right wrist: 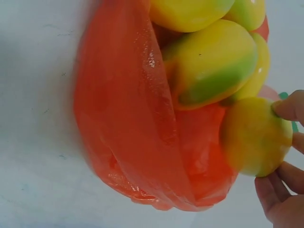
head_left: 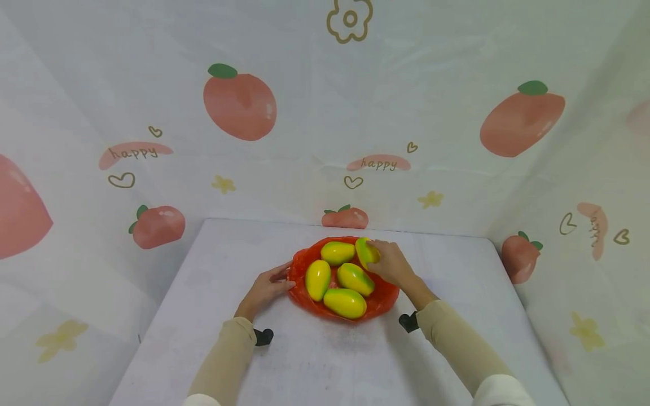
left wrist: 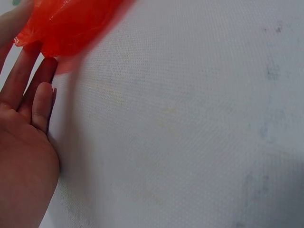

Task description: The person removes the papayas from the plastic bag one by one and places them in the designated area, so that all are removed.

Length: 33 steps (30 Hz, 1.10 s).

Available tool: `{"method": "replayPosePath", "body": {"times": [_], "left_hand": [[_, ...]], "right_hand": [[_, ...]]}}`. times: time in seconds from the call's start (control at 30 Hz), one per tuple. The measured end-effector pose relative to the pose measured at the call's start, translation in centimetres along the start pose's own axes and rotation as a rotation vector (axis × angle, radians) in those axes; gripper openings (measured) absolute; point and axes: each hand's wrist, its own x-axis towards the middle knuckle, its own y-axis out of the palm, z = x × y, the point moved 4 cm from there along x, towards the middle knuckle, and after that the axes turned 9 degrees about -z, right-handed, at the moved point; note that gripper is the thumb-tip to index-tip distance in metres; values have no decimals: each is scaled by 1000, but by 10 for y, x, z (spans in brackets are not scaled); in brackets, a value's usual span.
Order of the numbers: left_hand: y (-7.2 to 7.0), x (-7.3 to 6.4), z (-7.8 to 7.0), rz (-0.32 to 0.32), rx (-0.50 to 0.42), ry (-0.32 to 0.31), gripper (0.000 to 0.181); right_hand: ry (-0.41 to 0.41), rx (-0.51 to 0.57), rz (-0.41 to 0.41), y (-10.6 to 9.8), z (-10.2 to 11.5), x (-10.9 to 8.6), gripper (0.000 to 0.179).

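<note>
A red plastic bag (head_left: 378,304) lies spread open on the table, with several glossy yellow-green mangoes (head_left: 345,303) inside it. At its far right side my right hand (head_left: 392,264) grips one mango (right wrist: 256,137) between thumb and fingertips, by the rim and beside the other mangoes. My left hand (head_left: 264,290) is at the bag's left edge, holding the rim between thumb and fingers. In the left wrist view the fingers (left wrist: 42,102) reach to the red plastic, and some fingertips are hidden behind it.
The bag stands on a white table (head_left: 203,316), toward its back edge. A pale curtain (head_left: 304,113) printed with peaches, hearts and flowers rises behind the table and on both sides.
</note>
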Motion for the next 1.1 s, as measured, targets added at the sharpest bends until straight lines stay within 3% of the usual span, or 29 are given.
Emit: {"method": "replayPosePath", "body": {"times": [0.17, 0.5, 0.83, 1.1], "left_hand": [[0, -1, 1, -5, -13, -12, 65], [0, -2, 2, -12, -8, -18, 62], [4, 1, -1, -2, -34, 14, 62], [1, 0, 4, -22, -33, -10, 62]], "right_hand": [[-28, 42, -14, -3, 1, -1, 62], [-7, 138, -36, -12, -2, -9, 65], [-69, 258, -167, -26, -16, -17, 63], [-76, 320, -256, -33, -19, -19, 62]]}}
